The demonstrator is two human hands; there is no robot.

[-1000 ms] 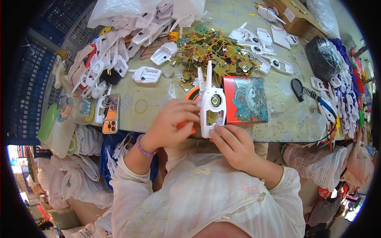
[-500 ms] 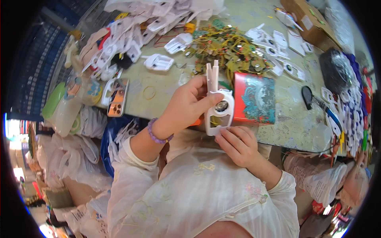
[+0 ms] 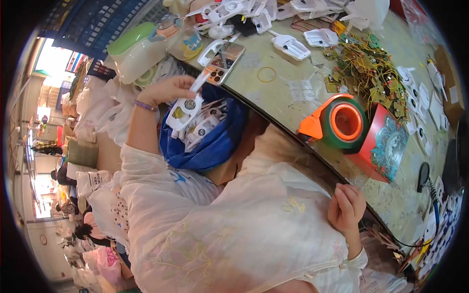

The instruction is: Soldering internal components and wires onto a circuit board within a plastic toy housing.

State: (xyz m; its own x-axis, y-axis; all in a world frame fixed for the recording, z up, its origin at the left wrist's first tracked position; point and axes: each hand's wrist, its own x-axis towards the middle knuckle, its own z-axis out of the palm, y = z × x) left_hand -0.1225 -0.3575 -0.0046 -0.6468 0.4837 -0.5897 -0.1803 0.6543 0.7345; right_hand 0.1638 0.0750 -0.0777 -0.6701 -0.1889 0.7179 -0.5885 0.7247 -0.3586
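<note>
My left hand (image 3: 172,93) pinches the handle of a white plastic casing (image 3: 185,111), which has a round metallic part and a yellowish wire or board inside. The casing hangs over a blue bag (image 3: 210,158). Several similar white casings (image 3: 207,128) lie heaped in that bag, beside the table edge. My right hand (image 3: 346,207) is by the table's front edge with its fingers curled in, and nothing shows in them. Nearest to it on the table are a red box (image 3: 376,146) with a teal pattern and a green tape roll (image 3: 362,119) in an orange dispenser.
A phone (image 3: 225,63) lies at the table's left edge, close to the left hand. A tangle of wired circuit boards (image 3: 369,68) and more white casings (image 3: 290,46) cover the table's far side. A black-ended tool with a cable (image 3: 424,177) lies at right.
The view has turned left. My left hand has carried the casing off the table front to above the blue bag. My right hand has let go of it and drawn apart.
</note>
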